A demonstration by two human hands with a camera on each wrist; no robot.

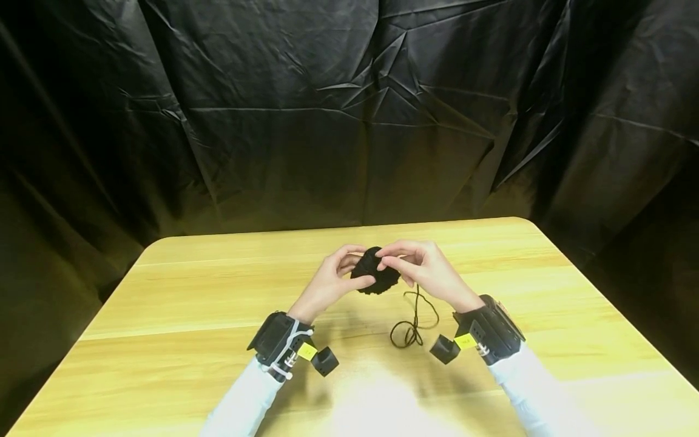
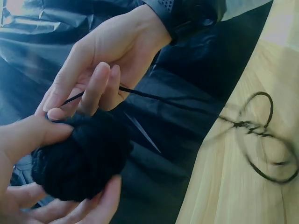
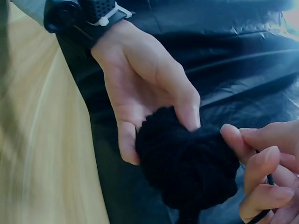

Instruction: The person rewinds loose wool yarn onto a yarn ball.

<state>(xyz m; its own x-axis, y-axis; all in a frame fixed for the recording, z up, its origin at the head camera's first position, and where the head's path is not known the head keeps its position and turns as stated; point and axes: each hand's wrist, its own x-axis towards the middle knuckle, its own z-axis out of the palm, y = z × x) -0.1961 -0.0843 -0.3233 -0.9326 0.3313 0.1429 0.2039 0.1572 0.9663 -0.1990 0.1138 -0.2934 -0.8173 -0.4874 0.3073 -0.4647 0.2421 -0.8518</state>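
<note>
A ball of black yarn (image 1: pixel 382 280) is held up over the far half of the table. My left hand (image 1: pixel 330 278) grips it from the left, thumb on the near face and fingers round the other side, as the left wrist view also shows with the yarn ball (image 2: pixel 84 158). At the ball's upper right, my right hand (image 1: pixel 428 270) pinches the yarn strand between thumb and forefinger. In the left wrist view the strand (image 2: pixel 149 95) passes through the right hand's fingers and runs down to the table. Part of the pinch is hidden in the head view.
Loose yarn (image 1: pixel 409 334) lies in loops on the wooden table (image 1: pixel 191 303), below the right hand. A black sheet (image 1: pixel 273 164) hangs behind the table's far edge. Each wrist wears a black strap with a small camera (image 1: pixel 326 362).
</note>
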